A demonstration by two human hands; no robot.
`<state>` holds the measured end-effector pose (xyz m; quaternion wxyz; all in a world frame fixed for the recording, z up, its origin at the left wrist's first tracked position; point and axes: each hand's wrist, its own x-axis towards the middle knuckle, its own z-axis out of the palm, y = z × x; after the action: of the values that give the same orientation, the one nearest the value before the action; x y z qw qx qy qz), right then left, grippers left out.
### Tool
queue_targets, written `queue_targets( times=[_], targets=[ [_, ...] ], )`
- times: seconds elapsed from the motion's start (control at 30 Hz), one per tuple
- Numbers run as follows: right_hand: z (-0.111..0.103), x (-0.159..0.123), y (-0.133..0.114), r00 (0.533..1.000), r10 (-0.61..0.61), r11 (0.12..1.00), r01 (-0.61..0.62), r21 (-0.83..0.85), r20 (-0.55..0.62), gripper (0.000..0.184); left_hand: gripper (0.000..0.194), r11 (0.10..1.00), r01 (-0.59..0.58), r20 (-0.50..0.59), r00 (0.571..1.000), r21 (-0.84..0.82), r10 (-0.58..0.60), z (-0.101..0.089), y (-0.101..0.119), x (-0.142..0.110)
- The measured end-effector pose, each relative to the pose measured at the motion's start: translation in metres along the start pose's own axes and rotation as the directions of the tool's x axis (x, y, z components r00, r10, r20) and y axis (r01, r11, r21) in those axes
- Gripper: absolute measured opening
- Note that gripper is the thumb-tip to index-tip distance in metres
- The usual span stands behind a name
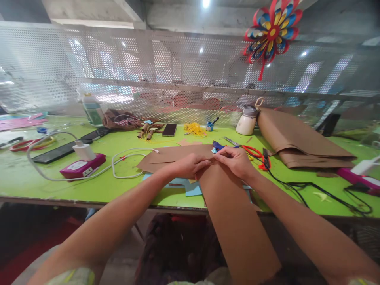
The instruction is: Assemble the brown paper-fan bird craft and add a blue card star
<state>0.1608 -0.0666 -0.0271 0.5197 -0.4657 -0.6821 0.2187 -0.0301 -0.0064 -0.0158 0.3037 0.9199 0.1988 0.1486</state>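
A long strip of brown paper hangs over the front table edge toward my lap. My left hand is closed on its upper end, fingers curled. Pinching the same end from the other side is my right hand, its thumb and forefinger together near the left fingertips. More brown paper lies flat behind and left of my left hand. Light blue paper pieces stick out beneath the strip. Just beyond my right fingers sits a small dark blue object, partly hidden.
Scissors with red-orange handles lie right of my hands, near a black cable. Folded brown paper is stacked at right. Leftward are a white cable and a purple power strip. A phone and jug stand farther back.
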Motion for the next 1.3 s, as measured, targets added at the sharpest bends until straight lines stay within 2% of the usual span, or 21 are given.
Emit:
queue_targets(
  times=[0.1,0.2,0.33,0.57,0.67,0.83,1.03,1.17,1.3],
  targets=[
    [-0.002,0.001,0.001,0.999,0.032,0.999,-0.032,0.018,-0.009,0.024,0.041,0.992,0.073,0.070,0.995,-0.107,-0.066,-0.004,0.001,-0.004],
    [-0.004,0.003,0.001,0.997,0.076,0.996,-0.075,0.051,-0.008,0.027,0.038,0.980,0.112,0.092,0.991,-0.164,-0.097,-0.010,0.004,-0.006],
    [-0.005,0.005,0.004,0.985,0.173,0.978,-0.172,0.116,0.001,0.032,0.040,0.971,0.169,0.100,0.983,-0.167,-0.154,-0.013,0.004,-0.008],
    [-0.005,0.008,0.011,0.965,0.258,0.947,-0.262,0.187,0.048,0.037,0.047,0.966,0.204,0.113,0.976,-0.157,-0.188,-0.006,-0.003,-0.010],
    [-0.008,0.009,0.009,0.964,0.261,0.941,-0.264,0.212,0.043,0.034,0.051,0.960,0.226,0.131,0.970,-0.167,-0.206,-0.006,-0.003,-0.010],
    [-0.011,0.009,0.006,0.974,0.225,0.953,-0.219,0.211,-0.003,0.030,0.045,0.968,0.167,0.094,0.984,-0.186,-0.152,-0.007,-0.001,-0.009],
    [-0.013,0.009,0.014,0.968,0.244,0.931,-0.248,0.267,0.048,0.035,0.040,0.974,0.135,0.070,0.990,-0.179,-0.124,-0.012,-0.010,-0.006],
    [-0.015,0.011,0.017,0.968,0.241,0.912,-0.249,0.324,0.066,0.033,0.030,0.949,0.155,-0.032,0.985,-0.273,-0.170,-0.019,-0.012,-0.002],
    [-0.021,0.013,0.013,0.976,0.207,0.894,-0.218,0.392,0.071,0.037,0.033,0.922,0.139,-0.048,0.985,-0.362,-0.167,-0.026,-0.006,-0.005]
  ],
)
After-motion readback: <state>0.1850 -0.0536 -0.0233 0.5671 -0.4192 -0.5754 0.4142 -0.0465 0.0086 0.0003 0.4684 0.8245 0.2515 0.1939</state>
